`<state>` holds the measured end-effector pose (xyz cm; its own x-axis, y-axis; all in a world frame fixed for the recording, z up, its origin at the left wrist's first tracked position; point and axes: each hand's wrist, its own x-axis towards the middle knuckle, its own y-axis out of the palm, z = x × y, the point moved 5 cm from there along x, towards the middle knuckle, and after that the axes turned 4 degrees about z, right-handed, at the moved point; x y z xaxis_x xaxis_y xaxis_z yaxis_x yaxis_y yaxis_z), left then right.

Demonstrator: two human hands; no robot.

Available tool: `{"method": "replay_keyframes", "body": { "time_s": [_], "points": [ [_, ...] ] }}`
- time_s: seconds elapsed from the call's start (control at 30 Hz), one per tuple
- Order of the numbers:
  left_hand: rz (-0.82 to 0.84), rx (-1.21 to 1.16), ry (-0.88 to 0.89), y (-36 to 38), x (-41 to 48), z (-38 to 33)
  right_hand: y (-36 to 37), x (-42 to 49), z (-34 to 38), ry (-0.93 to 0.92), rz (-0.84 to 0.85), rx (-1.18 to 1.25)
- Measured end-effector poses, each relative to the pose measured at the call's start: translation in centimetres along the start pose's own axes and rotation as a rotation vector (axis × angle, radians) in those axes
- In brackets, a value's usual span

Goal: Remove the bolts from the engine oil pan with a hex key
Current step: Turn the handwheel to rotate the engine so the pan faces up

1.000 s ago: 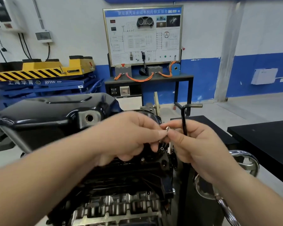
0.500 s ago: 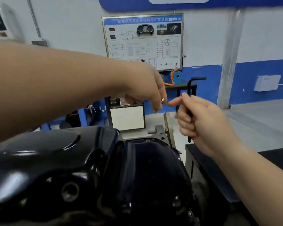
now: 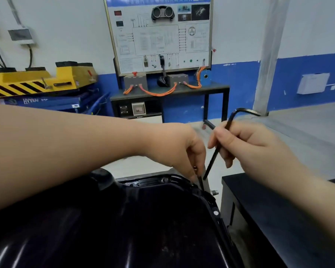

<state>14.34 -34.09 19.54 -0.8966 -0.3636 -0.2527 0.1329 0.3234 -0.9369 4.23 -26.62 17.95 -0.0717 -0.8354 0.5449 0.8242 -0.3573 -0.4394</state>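
Observation:
The glossy black oil pan (image 3: 143, 219) fills the lower part of the view, its flange running along the far and right edges. My left hand (image 3: 180, 151) reaches over the pan's far right corner, fingers pointing down and pinching a small bolt (image 3: 195, 168) just above the flange. My right hand (image 3: 246, 144) grips a black L-shaped hex key (image 3: 214, 155) by its long arm, short arm up, tip hanging just right of the left fingers above the flange corner.
A black table (image 3: 278, 209) stands close on the right. Behind are a training panel stand (image 3: 162, 89) with orange cables and a yellow and blue lift (image 3: 37, 84) at the left. Grey floor lies beyond the pan.
Both hands have dropped from chest height to the pan's far right corner. The left hand still pinches the bolt, and the hex key now tilts with its tip near the flange.

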Motion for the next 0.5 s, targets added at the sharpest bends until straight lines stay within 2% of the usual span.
{"method": "replay_keyframes", "body": {
  "time_s": [0.13,0.37,0.5],
  "points": [
    [-0.024,-0.032,0.021,0.3,0.6,0.7,-0.7,0.0,-1.4,0.042,-0.014,0.15],
    [0.003,0.04,0.013,1.2,0.8,0.7,-0.6,-0.8,-0.4,-0.042,0.015,0.091],
    [0.003,0.122,0.022,1.0,0.5,-0.1,-3.7,-1.2,1.8,-0.088,-0.146,0.148]
  ]
}}
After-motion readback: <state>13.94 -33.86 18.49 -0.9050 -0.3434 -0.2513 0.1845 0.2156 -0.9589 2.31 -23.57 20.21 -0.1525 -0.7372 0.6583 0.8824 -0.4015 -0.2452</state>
